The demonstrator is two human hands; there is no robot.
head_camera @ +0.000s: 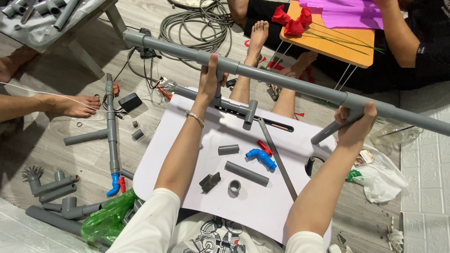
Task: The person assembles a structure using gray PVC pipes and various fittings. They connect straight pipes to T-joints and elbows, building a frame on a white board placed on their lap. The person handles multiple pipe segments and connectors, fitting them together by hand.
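Both hands hold a long grey pipe (281,79) slanting across the upper frame: the left hand (208,77) wraps it at centre, the right hand (356,122) grips a side branch at right. Beneath, the white table (262,206) carries a blue elbow (261,157), short pipe pieces (246,173) and a ring (234,186); another person's bare feet (258,40) lie beyond the pipe

White lap table (262,206): pipe bits (246,173), blue elbow (261,158).
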